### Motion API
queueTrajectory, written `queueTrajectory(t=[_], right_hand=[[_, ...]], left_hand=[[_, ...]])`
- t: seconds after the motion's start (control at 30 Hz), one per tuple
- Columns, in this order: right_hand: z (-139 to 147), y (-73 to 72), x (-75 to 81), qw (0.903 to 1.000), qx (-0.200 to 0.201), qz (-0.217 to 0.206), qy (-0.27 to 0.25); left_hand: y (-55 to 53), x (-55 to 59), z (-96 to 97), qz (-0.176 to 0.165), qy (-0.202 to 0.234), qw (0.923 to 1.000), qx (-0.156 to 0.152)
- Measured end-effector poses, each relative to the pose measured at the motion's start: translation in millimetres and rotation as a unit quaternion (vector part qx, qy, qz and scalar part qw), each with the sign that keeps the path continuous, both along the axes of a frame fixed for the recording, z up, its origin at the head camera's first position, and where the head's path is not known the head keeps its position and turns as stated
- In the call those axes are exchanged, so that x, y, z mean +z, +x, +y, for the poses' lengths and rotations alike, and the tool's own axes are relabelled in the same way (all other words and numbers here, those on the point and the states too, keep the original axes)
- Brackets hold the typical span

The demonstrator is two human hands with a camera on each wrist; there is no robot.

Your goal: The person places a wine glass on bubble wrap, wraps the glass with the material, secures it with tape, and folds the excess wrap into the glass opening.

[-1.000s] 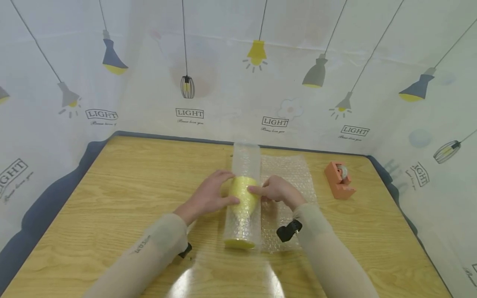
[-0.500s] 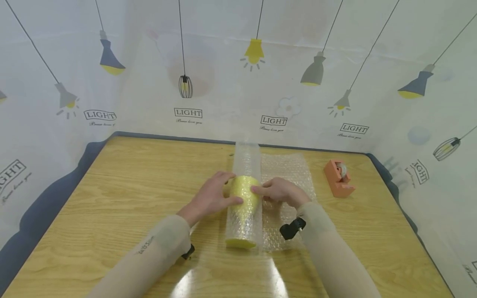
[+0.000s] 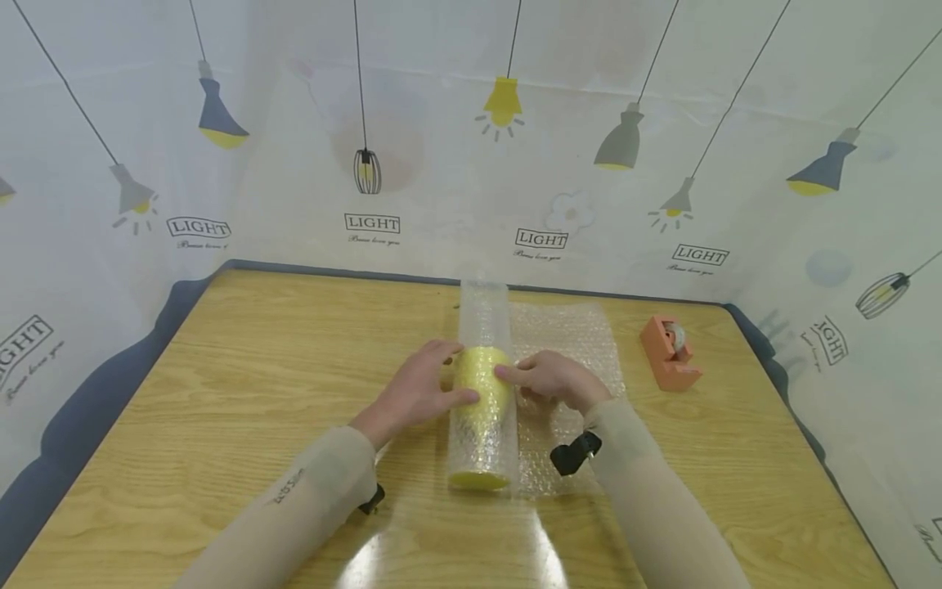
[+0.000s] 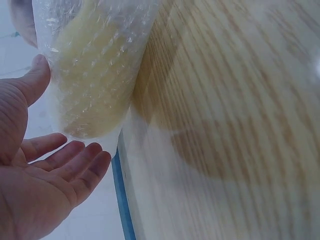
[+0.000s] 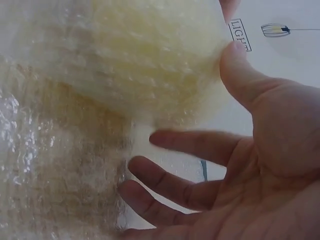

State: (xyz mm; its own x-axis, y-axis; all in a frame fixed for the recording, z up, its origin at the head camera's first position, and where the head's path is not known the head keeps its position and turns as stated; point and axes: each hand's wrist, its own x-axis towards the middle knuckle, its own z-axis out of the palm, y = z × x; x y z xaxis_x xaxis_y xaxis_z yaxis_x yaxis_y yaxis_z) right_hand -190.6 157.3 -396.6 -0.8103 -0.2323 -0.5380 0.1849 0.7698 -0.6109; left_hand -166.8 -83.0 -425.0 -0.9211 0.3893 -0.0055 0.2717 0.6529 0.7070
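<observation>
On the table lies a yellow goblet-shaped thing (image 3: 482, 380), rolled in clear bubble wrap (image 3: 483, 315). Its wide part points away from me; a round yellow base (image 3: 478, 481) shows at the near end. My left hand (image 3: 419, 388) holds the roll from the left, thumb on top and fingers toward its far left side. From the right, my right hand (image 3: 555, 378) holds it too, its thumb on the wrap. In the right wrist view, the fingers (image 5: 172, 187) are loosely bent and spread below the roll. The left fingers (image 4: 75, 160) curve loosely by the yellow end.
A flat stretch of bubble wrap (image 3: 589, 343) lies right of the roll, partly under my right hand. An orange tape dispenser (image 3: 670, 360) with clear tape stands farther right on the wooden table (image 3: 309, 327). A lamp-printed curtain (image 3: 441, 164) hangs behind the table.
The roll and both hands shift very slightly; the hands keep the same hold. The tape dispenser stays in place.
</observation>
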Motion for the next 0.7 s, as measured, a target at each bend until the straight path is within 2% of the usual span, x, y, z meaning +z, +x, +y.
queueTrajectory(t=[0.17, 0.23, 0.33, 0.47, 0.7], right_hand=[[-6, 5.1, 3.9, 0.9981, -0.028, 0.031, 0.046], [-9, 6.7, 6.0, 0.9972, -0.049, 0.038, 0.043], [-14, 8.4, 8.1, 0.9972, -0.070, 0.027, 0.000], [-16, 9.5, 7.4, 0.9948, -0.077, -0.002, -0.066], [-12, 7.4, 2.8, 0.9895, -0.069, -0.029, -0.123]], left_hand=[[-0.3, -0.7, 0.4, -0.003, 0.000, 1.0000, 0.001], [-0.4, -0.5, 0.5, -0.004, 0.001, 1.0000, 0.002], [-0.2, 0.8, 0.5, -0.007, 0.002, 1.0000, 0.005], [0.0, 1.9, 1.1, -0.018, 0.014, 0.9997, 0.004], [1.2, 4.3, 4.6, -0.028, 0.033, 0.9991, 0.002]])
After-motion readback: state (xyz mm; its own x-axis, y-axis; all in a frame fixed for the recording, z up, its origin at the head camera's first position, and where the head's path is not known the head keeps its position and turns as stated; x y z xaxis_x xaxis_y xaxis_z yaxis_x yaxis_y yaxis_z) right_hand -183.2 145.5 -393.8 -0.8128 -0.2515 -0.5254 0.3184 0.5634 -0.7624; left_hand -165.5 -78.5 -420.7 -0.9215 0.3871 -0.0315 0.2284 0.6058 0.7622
